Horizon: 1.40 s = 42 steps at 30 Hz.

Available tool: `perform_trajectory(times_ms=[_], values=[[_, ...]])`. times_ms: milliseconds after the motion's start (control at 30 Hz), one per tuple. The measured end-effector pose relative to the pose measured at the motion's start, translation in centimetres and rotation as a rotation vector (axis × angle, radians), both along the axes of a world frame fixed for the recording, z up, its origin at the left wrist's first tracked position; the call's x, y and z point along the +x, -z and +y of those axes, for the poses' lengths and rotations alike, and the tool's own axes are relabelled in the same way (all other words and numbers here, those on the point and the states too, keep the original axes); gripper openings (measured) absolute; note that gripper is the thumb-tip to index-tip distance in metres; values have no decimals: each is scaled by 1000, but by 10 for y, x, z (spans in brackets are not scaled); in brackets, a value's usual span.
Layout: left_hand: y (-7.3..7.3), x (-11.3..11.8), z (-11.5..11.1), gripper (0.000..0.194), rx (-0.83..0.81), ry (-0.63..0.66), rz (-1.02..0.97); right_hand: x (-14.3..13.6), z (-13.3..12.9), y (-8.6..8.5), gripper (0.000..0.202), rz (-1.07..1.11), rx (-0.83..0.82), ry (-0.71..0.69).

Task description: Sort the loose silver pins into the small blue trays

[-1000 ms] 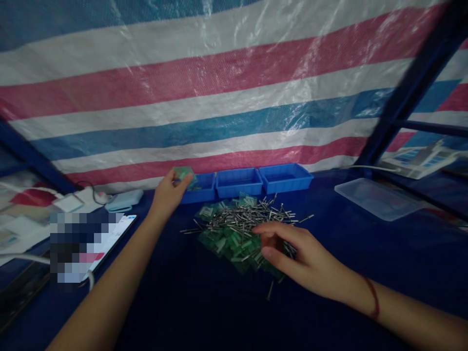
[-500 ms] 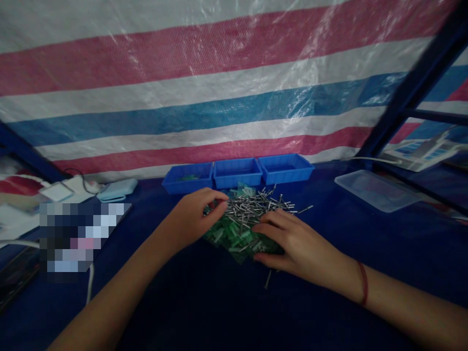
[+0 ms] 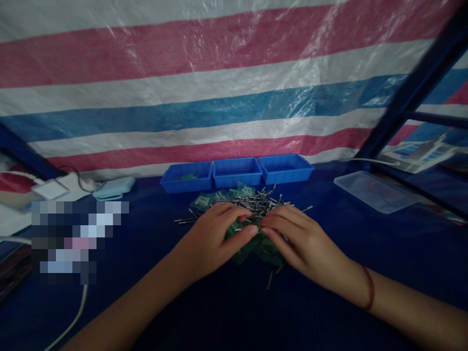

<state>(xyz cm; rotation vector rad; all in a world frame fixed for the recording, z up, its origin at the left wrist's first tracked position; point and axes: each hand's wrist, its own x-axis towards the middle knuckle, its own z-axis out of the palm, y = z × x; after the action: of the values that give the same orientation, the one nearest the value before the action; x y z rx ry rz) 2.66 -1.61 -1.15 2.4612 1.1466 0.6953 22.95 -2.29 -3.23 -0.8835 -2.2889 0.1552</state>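
A pile of thin metal pins that look like blind rivets (image 3: 261, 201) lies on the blue table, mixed with small green-tinted plastic packets (image 3: 243, 248). My left hand (image 3: 215, 239) is over the pile's left side, its thumb and fingers curled together around a slim rivet (image 3: 239, 229). Close by on the right, my right hand (image 3: 303, 236) has its fingertips drawn together, nearly meeting the left ones; what they pinch is hidden. One loose rivet (image 3: 269, 280) lies in front of the pile, and several more are to the left of it.
Behind the pile stand three blue bins: a left bin (image 3: 164, 183) with green packets inside, a middle bin (image 3: 237, 180) and a right bin (image 3: 287, 175). A clear plastic lid (image 3: 376, 192) lies at right. A light blue case (image 3: 114, 188) and white cable (image 3: 78, 312) are at left.
My left hand has moved right and nearer over the pile, uncovering packets and rivets at its left. My right hand's fingers have drawn together close to the left fingertips.
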Motion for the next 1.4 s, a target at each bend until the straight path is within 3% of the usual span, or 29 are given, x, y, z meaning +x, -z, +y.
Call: perform_trajectory(times_ms=[167,333,500,667,800,867,967,1067,1167,1267,1333,1400], values=[[14,4,3,25,-2,20,25,6,7,1,17,178,-76,120],[17,15,0,37,-82,-122,-132,4,8,1,15,376,-189,178],[16,22,-1,22,-325,-173,-330,-3,4,1,14,555,-431,62],[19,21,-1,18,-349,-166,-395,-6,4,6,13,510,-516,-37],[16,19,0,21,-418,-128,-461,-2,1,5,9,430,-326,40],[14,18,1,31,-544,-133,-539,2,-1,3,7,392,-116,38],[15,19,1,44,-820,-168,-646,7,-2,-1,24,313,167,-41],[17,22,0,41,-930,-102,-706,8,-1,-3,28,203,263,-78],[16,25,-2,29,-824,-102,-737,6,0,1,28,222,155,-21],[13,25,-3,24,-706,-159,-734,2,1,6,23,433,-135,65],[12,24,-2,23,-658,-176,-724,0,2,9,15,476,-291,48],[13,23,-2,23,-637,-172,-723,-3,2,9,9,418,-347,-2]])
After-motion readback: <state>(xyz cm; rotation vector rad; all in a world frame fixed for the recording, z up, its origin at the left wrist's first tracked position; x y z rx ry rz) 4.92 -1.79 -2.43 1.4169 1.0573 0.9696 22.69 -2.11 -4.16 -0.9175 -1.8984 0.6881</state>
